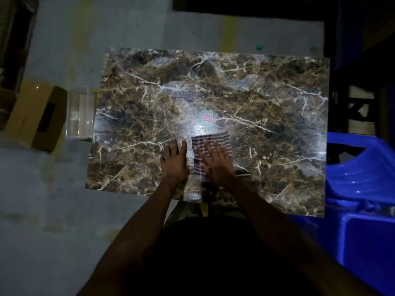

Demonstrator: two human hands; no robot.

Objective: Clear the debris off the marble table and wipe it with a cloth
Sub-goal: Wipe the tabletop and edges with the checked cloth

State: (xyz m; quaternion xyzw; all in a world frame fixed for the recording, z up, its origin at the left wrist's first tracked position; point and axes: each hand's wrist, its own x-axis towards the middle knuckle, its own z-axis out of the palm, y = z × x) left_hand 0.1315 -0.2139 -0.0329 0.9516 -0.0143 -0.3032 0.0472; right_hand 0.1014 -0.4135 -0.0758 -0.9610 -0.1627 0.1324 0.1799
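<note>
Right hand [215, 163] flat, fingers spread on checkered cloth [210, 144] near tabletop [277, 103] front edge; left hand [174, 161] flat just beside; unwiped marble lies beyond toward far edge.

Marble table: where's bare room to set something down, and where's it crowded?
Bare: the marble table left of the round sticker, the far strip beyond it, and the right side toward the blue chair. Crowded: near-centre edge, where left hand and right hand press the checked cloth.

We can read no text anywhere; the round red-and-green sticker [207, 118] on the marble desk [267, 103] bears red lettering, too blurred for us to make out.
</note>
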